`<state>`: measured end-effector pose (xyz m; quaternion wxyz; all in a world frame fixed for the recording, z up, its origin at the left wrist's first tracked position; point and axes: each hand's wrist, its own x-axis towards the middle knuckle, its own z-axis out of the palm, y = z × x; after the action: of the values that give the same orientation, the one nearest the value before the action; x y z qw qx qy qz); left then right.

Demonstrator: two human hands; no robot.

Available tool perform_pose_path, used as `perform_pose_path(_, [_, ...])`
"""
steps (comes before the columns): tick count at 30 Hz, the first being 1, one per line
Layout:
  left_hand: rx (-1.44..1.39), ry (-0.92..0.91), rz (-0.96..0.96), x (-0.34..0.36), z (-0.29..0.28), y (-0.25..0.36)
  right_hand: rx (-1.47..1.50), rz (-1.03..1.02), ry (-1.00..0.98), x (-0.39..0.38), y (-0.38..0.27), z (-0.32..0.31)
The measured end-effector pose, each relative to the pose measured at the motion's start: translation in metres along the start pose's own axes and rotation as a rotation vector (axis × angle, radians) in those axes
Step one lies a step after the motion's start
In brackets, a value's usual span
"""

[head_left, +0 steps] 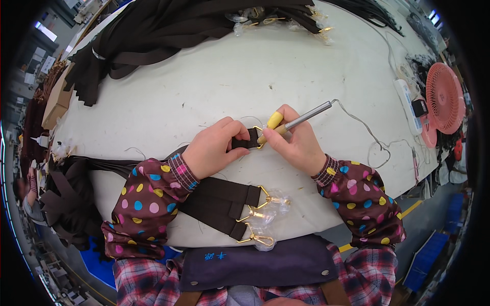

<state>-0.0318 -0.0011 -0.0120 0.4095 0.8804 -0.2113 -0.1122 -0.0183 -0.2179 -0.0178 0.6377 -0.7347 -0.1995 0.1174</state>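
- Our left fingers (234,127) are pinching the dark strap (252,139) over the table (306,66).
- Our right fingers (276,143) are gripping the corded tool (309,113) (one is wearing a yellow cover (274,120)) at the gold ring (258,128).
- We should be keeping the strap flat and steady, the tool clear of our left fingers.
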Motion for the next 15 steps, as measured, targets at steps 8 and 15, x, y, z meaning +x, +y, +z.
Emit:
perform_pose_path(8, [-0.188,-0.076,-0.139,0.003,-0.006,-0.011,-0.018,-0.024,-0.002,0.001,0.004,0.002])
perform_pose_path(15, [-0.592,-0.129,-0.261,0.003,-0.009,-0.013,-0.14,-0.038,-0.063,0.003,0.008,0.002])
